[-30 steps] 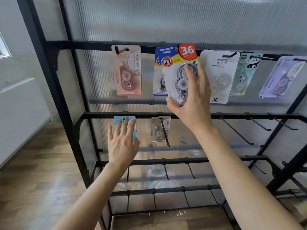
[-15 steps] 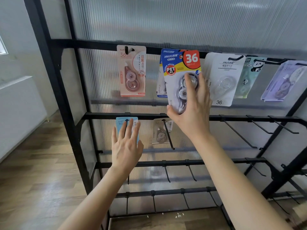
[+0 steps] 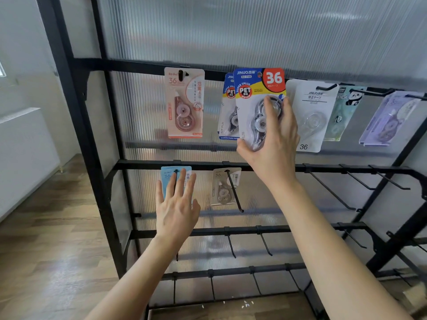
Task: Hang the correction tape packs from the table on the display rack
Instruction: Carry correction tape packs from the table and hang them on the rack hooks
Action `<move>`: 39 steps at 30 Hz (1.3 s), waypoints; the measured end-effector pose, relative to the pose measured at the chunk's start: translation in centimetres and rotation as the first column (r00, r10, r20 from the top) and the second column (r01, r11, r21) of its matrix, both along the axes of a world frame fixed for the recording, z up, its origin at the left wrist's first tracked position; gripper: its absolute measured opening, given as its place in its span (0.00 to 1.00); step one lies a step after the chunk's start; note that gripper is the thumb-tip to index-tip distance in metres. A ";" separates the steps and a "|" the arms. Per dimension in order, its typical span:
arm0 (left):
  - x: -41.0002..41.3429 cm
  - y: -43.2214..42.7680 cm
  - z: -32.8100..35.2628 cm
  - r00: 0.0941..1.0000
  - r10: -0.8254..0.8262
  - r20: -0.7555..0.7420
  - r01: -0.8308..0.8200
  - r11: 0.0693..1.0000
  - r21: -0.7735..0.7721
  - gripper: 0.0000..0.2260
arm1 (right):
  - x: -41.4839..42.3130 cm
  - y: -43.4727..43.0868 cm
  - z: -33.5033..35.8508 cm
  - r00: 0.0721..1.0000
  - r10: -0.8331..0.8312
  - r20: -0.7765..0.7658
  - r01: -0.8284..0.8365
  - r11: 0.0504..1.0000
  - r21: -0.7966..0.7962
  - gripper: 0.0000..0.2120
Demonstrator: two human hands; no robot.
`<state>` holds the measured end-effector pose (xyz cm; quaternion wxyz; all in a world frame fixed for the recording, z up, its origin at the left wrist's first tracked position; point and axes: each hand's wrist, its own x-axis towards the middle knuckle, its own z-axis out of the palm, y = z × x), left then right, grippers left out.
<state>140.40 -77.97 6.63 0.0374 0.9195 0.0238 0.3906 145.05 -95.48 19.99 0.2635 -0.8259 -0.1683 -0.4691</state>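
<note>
Barely shifting: I'm gripping the blue pack (image 3: 254,88) upright in my right hand (image 3: 275,144) at the top rail (image 3: 138,65); left hand (image 3: 176,211) is hovering spread, well below it.

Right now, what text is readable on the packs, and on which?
"JINUO", "36", "PET", "SUPER VALUE": blue pack in right hand.
"CORRECTION": rear blue pack.
"36": pink pack.
"JINUO", "36": white pack.
"36": light blue pack behind left hand.
"36": grey pack.
Too blurred: panda pack, purple pack.
</note>
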 end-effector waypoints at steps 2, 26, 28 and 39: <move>0.1 0.0 0.0 1.000 0.005 0.002 -0.005 1.000 0.002 0.33 | 0.0 -0.1 -0.1 1.000 -0.001 -0.005 0.001 1.000 0.002 0.41; -0.3 0.1 0.2 0.996 0.027 -0.085 -0.026 1.000 0.013 0.36 | 7.1 3.7 -0.3 0.951 -0.036 -0.308 0.011 0.996 -0.083 0.42; -0.3 0.2 0.2 0.995 0.027 -0.095 -0.024 0.999 0.033 0.36 | 7.2 3.6 -0.4 0.938 -0.065 -0.339 0.015 0.989 -0.147 0.42; -1.4 -0.1 0.9 0.981 -0.014 -0.196 0.006 0.999 -0.038 0.34 | 0.9 0.4 -3.2 0.890 -0.071 -0.450 -0.044 0.970 -0.240 0.38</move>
